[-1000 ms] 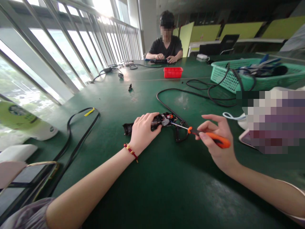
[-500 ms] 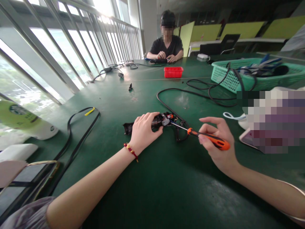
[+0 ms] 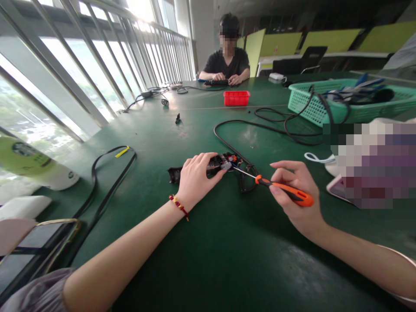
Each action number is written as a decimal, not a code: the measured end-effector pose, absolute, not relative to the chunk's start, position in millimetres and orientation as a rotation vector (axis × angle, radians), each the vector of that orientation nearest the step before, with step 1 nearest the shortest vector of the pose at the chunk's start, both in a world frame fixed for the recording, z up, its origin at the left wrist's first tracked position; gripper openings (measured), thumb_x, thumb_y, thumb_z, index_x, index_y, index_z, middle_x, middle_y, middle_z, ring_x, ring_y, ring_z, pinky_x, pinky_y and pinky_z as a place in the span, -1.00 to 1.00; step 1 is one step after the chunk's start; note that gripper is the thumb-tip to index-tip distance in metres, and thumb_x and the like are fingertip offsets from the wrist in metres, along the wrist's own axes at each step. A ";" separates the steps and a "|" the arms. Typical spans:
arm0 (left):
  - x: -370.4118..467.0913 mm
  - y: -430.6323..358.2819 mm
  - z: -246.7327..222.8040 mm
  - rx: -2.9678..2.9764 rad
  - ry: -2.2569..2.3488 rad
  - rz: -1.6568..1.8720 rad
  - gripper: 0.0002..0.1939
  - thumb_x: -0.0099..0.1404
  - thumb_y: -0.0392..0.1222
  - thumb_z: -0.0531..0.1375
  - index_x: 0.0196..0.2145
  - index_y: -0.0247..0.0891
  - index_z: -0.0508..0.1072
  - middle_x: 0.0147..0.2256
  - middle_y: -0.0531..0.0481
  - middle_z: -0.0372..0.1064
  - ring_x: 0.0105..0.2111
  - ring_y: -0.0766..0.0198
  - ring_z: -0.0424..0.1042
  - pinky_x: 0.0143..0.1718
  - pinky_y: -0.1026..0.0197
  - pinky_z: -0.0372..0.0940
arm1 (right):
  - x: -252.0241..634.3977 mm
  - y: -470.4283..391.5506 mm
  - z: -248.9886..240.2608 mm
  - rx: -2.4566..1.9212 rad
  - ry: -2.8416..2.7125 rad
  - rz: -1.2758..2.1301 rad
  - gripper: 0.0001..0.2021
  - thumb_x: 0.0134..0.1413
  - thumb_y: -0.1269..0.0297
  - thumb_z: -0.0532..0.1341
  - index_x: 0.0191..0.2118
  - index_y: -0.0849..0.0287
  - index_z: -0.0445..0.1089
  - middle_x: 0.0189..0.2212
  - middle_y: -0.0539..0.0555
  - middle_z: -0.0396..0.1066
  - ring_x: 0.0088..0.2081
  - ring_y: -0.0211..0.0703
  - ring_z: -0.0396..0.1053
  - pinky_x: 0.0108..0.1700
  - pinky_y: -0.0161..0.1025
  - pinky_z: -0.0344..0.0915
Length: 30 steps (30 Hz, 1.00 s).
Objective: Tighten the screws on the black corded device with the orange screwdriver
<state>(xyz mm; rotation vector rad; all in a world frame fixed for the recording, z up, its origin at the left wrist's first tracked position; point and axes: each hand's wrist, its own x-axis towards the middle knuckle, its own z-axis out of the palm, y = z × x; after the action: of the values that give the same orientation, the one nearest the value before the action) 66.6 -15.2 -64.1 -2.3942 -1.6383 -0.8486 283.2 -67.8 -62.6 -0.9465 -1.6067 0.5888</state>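
Note:
My left hand point(image 3: 196, 177) is wrapped over a black corded device point(image 3: 214, 164) with its inside laid bare, holding it down on the green table point(image 3: 208, 251). A grey part point(image 3: 225, 166), coloured wires and an orange piece show at its right end. In my right hand point(image 3: 297, 190) is an orange and black screwdriver point(image 3: 289, 193), gripped by the handle between thumb and fingers. Its thin shaft points left, and the tip lies at the wires beside the grey part; whether it touches a screw I cannot tell.
A black cable point(image 3: 224, 125) loops from the device toward a green basket point(image 3: 312, 106) of tools. Beyond stand a red bin point(image 3: 236, 98) and a small black part point(image 3: 177, 118). Across the table sits a person point(image 3: 227, 65). A black strap point(image 3: 94, 173) and a phone point(image 3: 35, 242) lie left.
The left thumb has shifted slightly up and right toward the grey part. The screwdriver has turned a little in my right fingers, its tip staying at the same spot.

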 end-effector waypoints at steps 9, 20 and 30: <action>67.1 -15.3 -64.5 -2.387 -1.636 -0.857 -0.62 0.22 0.07 0.10 -0.07 -0.17 0.28 -0.16 0.01 0.39 -0.18 0.19 0.37 -0.17 0.16 0.18 | 283.9 -64.8 -68.8 -0.862 -1.504 0.522 -0.56 -0.09 0.44 0.24 -0.05 0.01 0.19 -0.28 0.04 0.29 -0.31 -0.16 0.33 -0.30 -0.15 0.33; 66.8 -15.2 -64.6 -2.391 -1.630 -0.859 -0.63 0.23 0.06 0.09 -0.08 -0.18 0.28 -0.16 0.00 0.40 -0.18 0.19 0.37 -0.17 0.16 0.18 | 283.1 -69.7 -65.5 -1.006 -1.558 0.532 -0.77 -0.01 0.39 0.21 -0.18 0.06 0.27 -0.51 -0.05 0.24 -0.56 -0.30 0.24 -0.54 -0.28 0.23; 67.1 -14.8 -64.7 -2.390 -1.623 -0.862 -0.62 0.22 0.06 0.10 -0.08 -0.18 0.29 -0.16 0.00 0.40 -0.17 0.18 0.37 -0.17 0.15 0.19 | 282.9 -68.1 -63.6 -1.009 -1.548 0.648 -0.78 0.01 0.39 0.18 -0.18 0.06 0.26 -0.58 -0.09 0.21 -0.61 -0.32 0.19 -0.61 -0.31 0.15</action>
<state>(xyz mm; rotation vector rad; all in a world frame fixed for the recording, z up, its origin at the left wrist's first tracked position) 67.1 -14.8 -64.7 -2.3899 -1.6232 -0.8625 282.9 -68.1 -63.6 -1.0091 -1.5479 0.6482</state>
